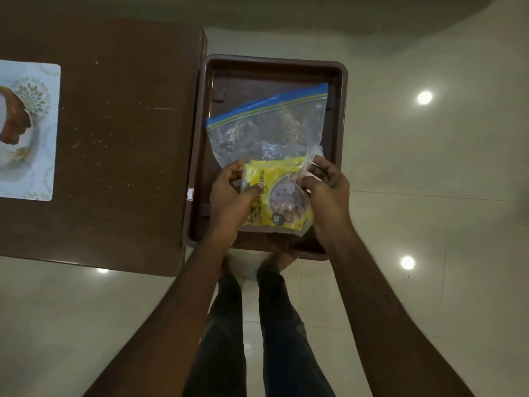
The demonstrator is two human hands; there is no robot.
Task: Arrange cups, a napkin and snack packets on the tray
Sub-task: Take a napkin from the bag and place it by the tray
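- left hand (232, 196) and right hand (329, 193) both pinch a clear zip bag (266, 133) over the near edge of the brown tray (341, 124).
- yellow snack packet (273, 167) inside shows "10"; other print blurred.

I take this for a home dining area. A dark brown table (114, 138) at ten o'clock bears a pale floral-printed placemat (31, 156); glossy cream floor tiles (443, 167) at three o'clock mirror ceiling lights.

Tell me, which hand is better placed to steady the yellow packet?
Likely the left hand: its thumb presses the yellow packet through the zip bag; the right hand only pinches loose plastic.
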